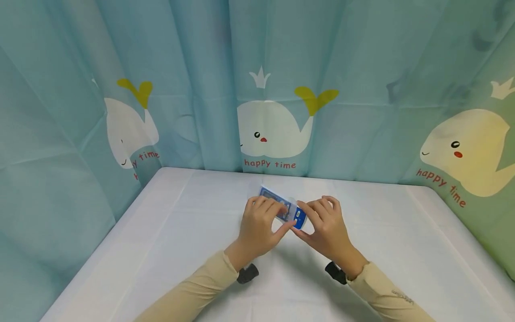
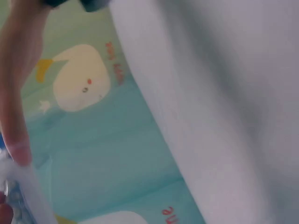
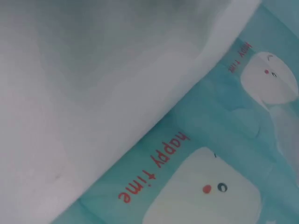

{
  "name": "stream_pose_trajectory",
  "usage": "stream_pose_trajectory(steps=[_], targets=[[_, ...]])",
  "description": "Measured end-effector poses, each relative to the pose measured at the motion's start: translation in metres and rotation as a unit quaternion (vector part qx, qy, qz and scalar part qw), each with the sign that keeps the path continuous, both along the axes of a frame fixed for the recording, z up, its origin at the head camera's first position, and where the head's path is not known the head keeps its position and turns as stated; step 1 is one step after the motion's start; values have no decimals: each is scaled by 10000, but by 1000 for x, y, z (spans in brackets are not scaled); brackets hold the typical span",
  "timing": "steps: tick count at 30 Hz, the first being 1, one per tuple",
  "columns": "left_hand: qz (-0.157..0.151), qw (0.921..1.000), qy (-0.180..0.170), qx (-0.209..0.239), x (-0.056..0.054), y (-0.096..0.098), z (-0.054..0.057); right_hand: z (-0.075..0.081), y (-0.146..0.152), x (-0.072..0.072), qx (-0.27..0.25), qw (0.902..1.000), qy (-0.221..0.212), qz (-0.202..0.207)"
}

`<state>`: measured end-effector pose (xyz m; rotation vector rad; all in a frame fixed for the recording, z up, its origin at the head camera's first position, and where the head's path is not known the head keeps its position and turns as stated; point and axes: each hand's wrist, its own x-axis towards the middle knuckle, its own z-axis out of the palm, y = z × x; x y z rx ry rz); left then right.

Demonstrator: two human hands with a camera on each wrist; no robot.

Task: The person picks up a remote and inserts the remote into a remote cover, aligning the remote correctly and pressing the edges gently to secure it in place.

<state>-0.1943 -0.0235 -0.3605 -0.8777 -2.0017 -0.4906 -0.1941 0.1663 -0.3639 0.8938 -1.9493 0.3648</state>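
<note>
Both hands hold a small flat plastic packet [image 1: 298, 216] above the white table, tilted down to the right in the head view. It has a blue end with small white markings and a clear part with a blue-edged print. My left hand [image 1: 257, 228] grips its middle, fingers over the upper side and thumb tip at the blue end. My right hand [image 1: 327, 223] pinches that blue end between thumb and index finger, its other fingers curved and raised. The packet's clear plastic [image 2: 35, 200] shows blurred at the lower left of the left wrist view. Neither hand shows in the right wrist view.
A white-covered table [image 1: 193, 232] spreads beneath the hands. Behind and beside it hangs a blue-green curtain [image 1: 209, 58] printed with whales. Dark wrist devices [image 1: 247, 273] sit below both wrists, next to the beige sleeves [image 1: 201, 284].
</note>
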Motion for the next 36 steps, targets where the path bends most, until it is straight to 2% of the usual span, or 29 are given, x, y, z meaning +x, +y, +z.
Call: stream_pose_trajectory(steps=[3,6,10,14,18,22,26,28,31,36], targets=[[135,9987,-390,313,1,6,4,0,-4,-1,110,9975,701,-28],[-125,9991,-332,211,1,10,7,1,-5,1,157,9964,831,-53],[-463,9985,-62,-277,2,11,8,5,-3,4,234,9987,427,-157],[-328,9981,70,-508,2,8,7,8,-1,5,-61,9993,-25,-361],[-91,9988,302,-369,0,1,2,11,3,4,-807,9948,-565,-256],[160,9943,999,-341,-5,-4,-2,12,5,5,-1163,9863,-1170,78],[249,9842,1718,-341,-7,-4,-3,12,4,7,-947,9818,-1630,235],[231,9815,1878,-305,-7,-3,-4,13,3,8,-829,9803,-1777,248],[49,9853,1694,-217,-6,-1,-5,14,3,8,-714,9802,-1830,230],[-261,9973,681,-110,0,5,-5,11,0,10,-602,9888,-1362,109]])
